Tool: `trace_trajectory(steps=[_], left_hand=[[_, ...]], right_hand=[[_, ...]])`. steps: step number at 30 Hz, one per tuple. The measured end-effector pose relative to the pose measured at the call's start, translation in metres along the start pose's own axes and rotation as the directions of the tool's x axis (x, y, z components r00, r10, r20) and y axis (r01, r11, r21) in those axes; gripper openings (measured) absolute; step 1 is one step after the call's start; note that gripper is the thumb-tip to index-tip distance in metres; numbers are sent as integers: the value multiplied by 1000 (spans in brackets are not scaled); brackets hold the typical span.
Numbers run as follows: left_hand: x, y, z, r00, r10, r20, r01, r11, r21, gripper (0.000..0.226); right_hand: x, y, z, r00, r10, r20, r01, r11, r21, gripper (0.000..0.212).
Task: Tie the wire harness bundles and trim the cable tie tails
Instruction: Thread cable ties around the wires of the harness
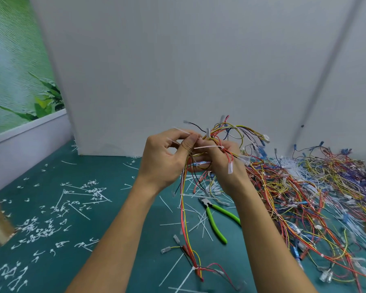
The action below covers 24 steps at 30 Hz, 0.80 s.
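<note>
Over the teal counter [114, 229] strewn with clipped tails [40, 229], my right hand [222, 166] has its fingers curled round the light, floppy wire harness bundle [220, 134], held up in the air, while my left hand [167, 159] pinches the springy, slick cable tie [208, 147], best gripped by its tail.

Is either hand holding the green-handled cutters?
No, the green-handled cutters lie on the mat; the left hand pinches a cable tie and the right hand grips the wire bundle.
</note>
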State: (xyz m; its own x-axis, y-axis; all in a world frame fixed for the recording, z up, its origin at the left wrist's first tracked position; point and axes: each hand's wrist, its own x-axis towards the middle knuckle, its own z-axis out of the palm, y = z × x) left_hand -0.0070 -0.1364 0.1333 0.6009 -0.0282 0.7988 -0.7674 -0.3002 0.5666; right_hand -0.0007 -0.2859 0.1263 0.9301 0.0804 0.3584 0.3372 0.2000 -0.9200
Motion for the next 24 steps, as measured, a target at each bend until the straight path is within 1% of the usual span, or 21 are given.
trace_trajectory(steps=[4,6,13,18,20,24], left_hand=[[0,3,1,998,63,-13,-62,997,48,11],[0,2,1,996,83,-8,-83,994,65,12],[-1,0,3,988,157,0,-156,979,130,8],[-3,1,2,991,130,-31,-124,978,166,11],[-4,2,2,995,97,-29,-92,984,153,12],[-3,2,1,998,33,-47,-28,993,113,13]], right_hand=[[0,0,0,1000,-6,-8,6,999,38,16],[0,0,1,1000,-8,-25,9,999,49,18],[-1,5,1,994,-80,-71,79,997,-10,18],[-1,4,1,997,-79,-20,78,996,-36,17],[-1,3,2,998,-70,-5,70,996,-46,20],[0,3,4,998,-61,-18,60,996,-59,22]])
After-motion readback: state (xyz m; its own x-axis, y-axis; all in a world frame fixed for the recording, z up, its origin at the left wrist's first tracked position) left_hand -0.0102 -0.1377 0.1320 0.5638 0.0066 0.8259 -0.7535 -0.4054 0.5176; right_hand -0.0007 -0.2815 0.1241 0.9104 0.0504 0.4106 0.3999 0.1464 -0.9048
